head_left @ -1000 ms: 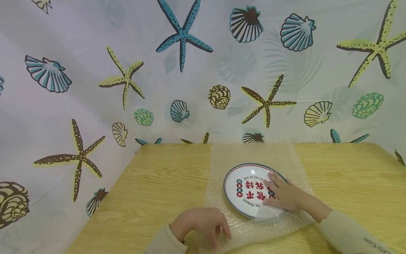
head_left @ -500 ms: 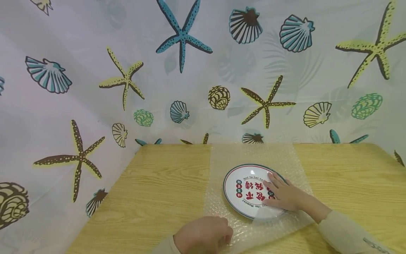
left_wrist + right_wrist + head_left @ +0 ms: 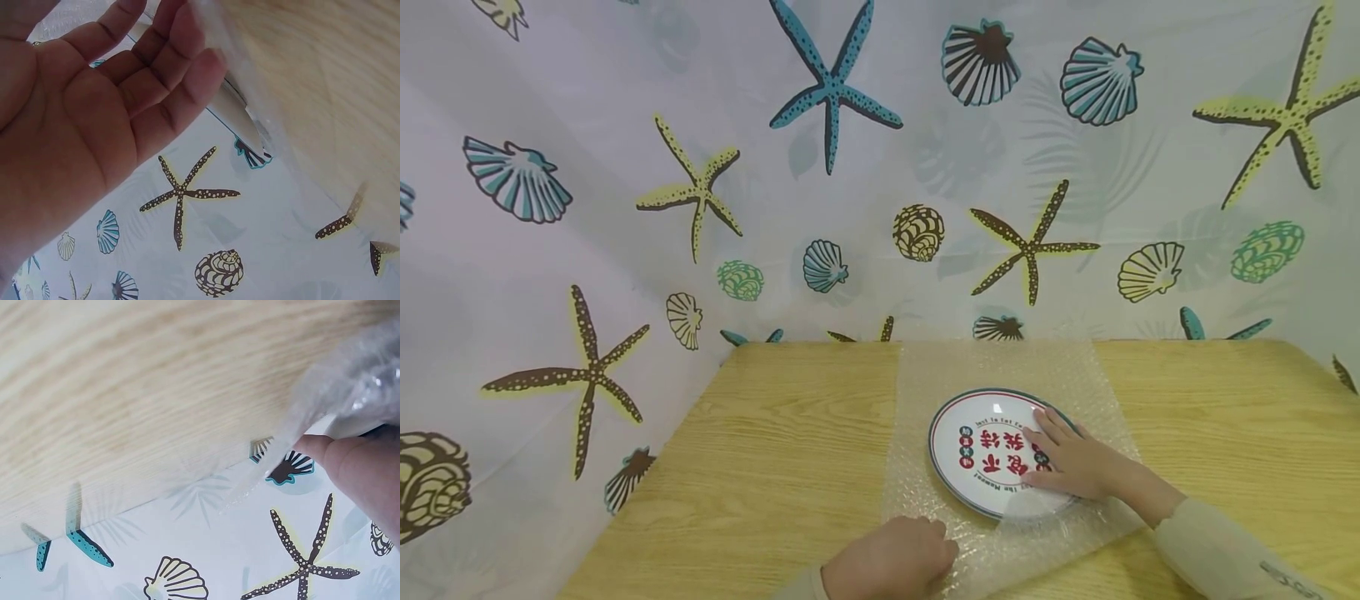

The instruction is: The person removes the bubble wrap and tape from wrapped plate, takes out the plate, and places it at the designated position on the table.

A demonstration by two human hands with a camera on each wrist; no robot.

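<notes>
In the head view, a white plate (image 3: 962, 479) with a teal-and-red rim and red characters lies on a sheet of clear bubble wrap (image 3: 917, 392). A flap of the wrap covers the plate's near right edge. My right hand (image 3: 1078, 462) rests on the plate's right side, fingers spread, with the wrap's flap by its palm. My left hand (image 3: 891, 558) has its fingers curled at the wrap's near left corner and grips its edge. In the left wrist view, wrap passes by the bent fingers (image 3: 169, 106); the thumb's contact is hidden.
The wood-grain table (image 3: 790, 433) spreads out on both sides of the wrap, which reaches the far edge. A white curtain (image 3: 865, 192) printed with starfish and shells hangs behind the table and along its left side.
My left hand has moved down and slightly right along the wrap's near left corner, and its fingers have curled in. My right hand and the plate stay in place.
</notes>
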